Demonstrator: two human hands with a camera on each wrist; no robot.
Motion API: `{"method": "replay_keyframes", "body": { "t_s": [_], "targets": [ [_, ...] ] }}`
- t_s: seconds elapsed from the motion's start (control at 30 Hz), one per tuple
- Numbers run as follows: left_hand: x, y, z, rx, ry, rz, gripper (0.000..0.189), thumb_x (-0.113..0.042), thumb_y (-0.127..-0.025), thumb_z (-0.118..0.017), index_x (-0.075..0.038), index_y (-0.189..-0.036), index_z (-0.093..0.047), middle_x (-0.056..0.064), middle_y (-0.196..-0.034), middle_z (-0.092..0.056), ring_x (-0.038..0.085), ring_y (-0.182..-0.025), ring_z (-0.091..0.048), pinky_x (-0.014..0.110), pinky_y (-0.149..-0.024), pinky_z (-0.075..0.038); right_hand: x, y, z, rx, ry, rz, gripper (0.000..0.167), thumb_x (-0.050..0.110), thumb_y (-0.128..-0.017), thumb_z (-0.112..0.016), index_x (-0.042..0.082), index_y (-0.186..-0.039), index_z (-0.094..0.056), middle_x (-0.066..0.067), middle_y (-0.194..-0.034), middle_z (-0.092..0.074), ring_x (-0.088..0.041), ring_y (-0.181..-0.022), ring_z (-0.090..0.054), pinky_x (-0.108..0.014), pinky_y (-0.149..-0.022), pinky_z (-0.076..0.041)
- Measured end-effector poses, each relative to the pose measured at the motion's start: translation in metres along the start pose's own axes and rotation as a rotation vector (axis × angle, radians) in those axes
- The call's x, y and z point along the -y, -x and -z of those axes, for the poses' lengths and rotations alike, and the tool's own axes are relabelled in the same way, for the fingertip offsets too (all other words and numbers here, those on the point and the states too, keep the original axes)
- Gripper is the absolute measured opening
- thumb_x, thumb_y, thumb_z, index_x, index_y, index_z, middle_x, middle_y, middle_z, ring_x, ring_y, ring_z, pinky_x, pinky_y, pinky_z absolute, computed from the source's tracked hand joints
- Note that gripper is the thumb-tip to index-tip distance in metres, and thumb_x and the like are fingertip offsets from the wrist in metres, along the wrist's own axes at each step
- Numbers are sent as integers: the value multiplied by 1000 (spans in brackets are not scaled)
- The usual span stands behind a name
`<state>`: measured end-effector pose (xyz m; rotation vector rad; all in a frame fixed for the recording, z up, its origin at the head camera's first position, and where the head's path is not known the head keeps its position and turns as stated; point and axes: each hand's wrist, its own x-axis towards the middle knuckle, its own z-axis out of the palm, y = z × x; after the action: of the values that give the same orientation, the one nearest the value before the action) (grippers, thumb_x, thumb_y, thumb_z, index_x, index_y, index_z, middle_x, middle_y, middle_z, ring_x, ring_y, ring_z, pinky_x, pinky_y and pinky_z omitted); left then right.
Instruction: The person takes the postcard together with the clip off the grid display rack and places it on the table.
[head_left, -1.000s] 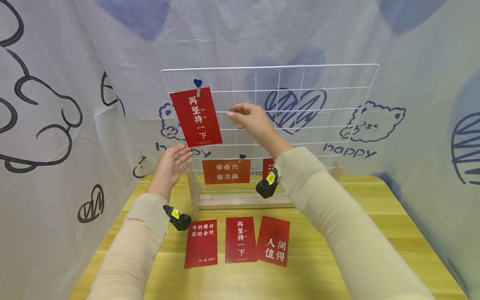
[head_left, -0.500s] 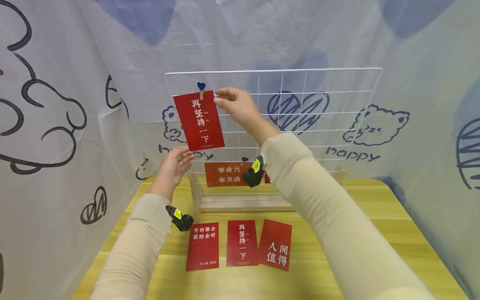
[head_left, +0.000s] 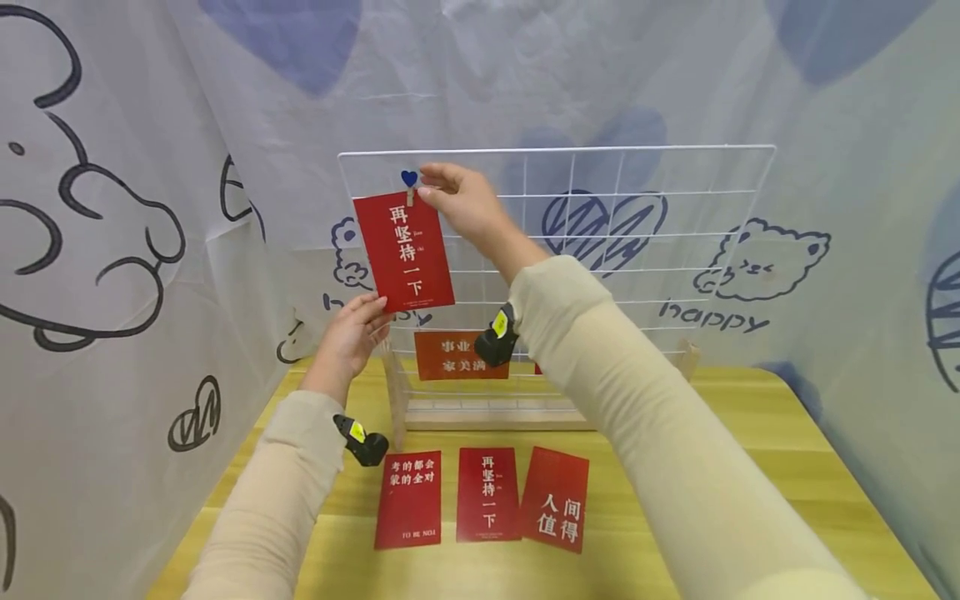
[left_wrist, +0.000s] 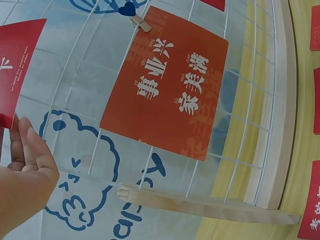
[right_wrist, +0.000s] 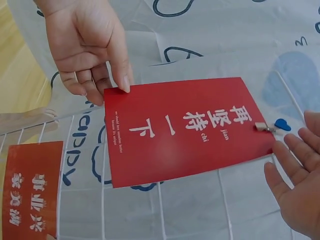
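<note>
A red card (head_left: pixel 386 267) with white characters hangs at the upper left of a white wire grid (head_left: pixel 600 149), fastened near its top edge by a small wooden clothespin (right_wrist: pixel 265 127) with a blue heart. My left hand (head_left: pixel 351 335) pinches the card's lower left corner; the right wrist view shows the thumb on its front and the fingers behind. Beside the upper right corner is my right hand (head_left: pixel 468 204), fingers loosely bent and fingertips close to the clothespin and card edge. Whether they touch the card, I cannot tell.
Lower on the grid an orange-red card (left_wrist: pixel 165 90) hangs from another heart clothespin (left_wrist: pixel 141 23). Wooden feet (head_left: pixel 394 400) support the grid on a yellow wood-grain table (head_left: pixel 720 467). Three red cards lie in front, including the middle card (head_left: pixel 472 500). A patterned cloth (head_left: pixel 862 167) surrounds everything.
My right hand has moved left and up to the card's top corner beside the clothespin. My left thumb now lies over the lower corner, where the hand was straight-fingered before.
</note>
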<state>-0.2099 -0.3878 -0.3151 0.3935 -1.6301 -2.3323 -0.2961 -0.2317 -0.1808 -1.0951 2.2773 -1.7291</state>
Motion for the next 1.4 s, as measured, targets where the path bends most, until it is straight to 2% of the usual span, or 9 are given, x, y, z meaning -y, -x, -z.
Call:
{"method": "replay_keyframes", "body": {
  "t_s": [0.33, 0.47, 0.63, 0.77, 0.97, 1.13, 1.27, 1.4],
  "targets": [
    [2, -1, 5, 8, -20, -33, 5, -14, -85, -55, -13, -87, -51, -5, -79, -56, 10, -76, -51, 27, -80, -35, 14, -7, -17, -47, 346, -35, 45, 19, -89, -47, 12, -132, -36, 0, -127, -45, -10, -106, -46, -17, -81, -41],
    [3, -1, 6, 14, -30, -43, 5, -15, -85, -54, -13, -87, -50, -5, -79, -56, 9, -75, -51, 26, -79, -35, 16, -10, -19, -47, 424, -52, 46, 21, -90, -46, 11, -133, -34, -2, -127, -45, -11, -108, -45, -17, -83, -39],
    [4, 0, 8, 39, -28, -57, 2, -14, -86, -53, -14, -84, -53, -5, -78, -57, 9, -75, -51, 27, -80, -35, 18, -13, -20, -43, 464, -51, 43, 20, -90, -44, 11, -131, -36, -3, -119, -51, -11, -95, -49, -18, -78, -41],
    [4, 0, 7, 62, -21, -65, 6, -12, -86, -52, -15, -81, -54, -5, -76, -58, 8, -74, -53, 28, -81, -35, 19, -16, -18, -56, 496, -31, 39, 20, -91, -43, 10, -128, -41, -3, -104, -56, -12, -80, -49, -19, -69, -41],
    [4, -1, 6, 76, 17, -80, 11, -9, -87, -50, -15, -79, -56, -5, -75, -59, 8, -72, -53, 23, -75, -38, 19, -19, -15, -80, 516, -31, 34, 22, -90, -45, 11, -122, -49, -1, -95, -58, -11, -78, -50, -20, -66, -41],
    [5, -1, 5, 86, 42, -100, 17, -7, -87, -50, -16, -77, -60, -4, -76, -59, 8, -72, -54, 22, -72, -40, 14, -20, -12, -126, 544, 5, 28, 23, -88, -49, 12, -113, -58, 1, -87, -61, -10, -78, -51, -20, -67, -40],
    [7, -1, 3, 89, 46, -111, 19, -5, -87, -50, -16, -76, -62, -4, -76, -59, 8, -72, -54, 21, -72, -40, 10, -20, -12, -188, 593, 25, 26, 24, -88, -49, 16, -110, -61, 3, -88, -63, -9, -79, -52, -21, -71, -40],
    [7, -1, 3, 88, 43, -113, 19, -5, -87, -49, -16, -77, -61, -4, -78, -58, 9, -73, -53, 21, -73, -40, 10, -21, -15, -231, 649, 16, 26, 24, -88, -49, 19, -110, -62, 5, -97, -62, -9, -84, -53, -22, -73, -41]
  ]
}}
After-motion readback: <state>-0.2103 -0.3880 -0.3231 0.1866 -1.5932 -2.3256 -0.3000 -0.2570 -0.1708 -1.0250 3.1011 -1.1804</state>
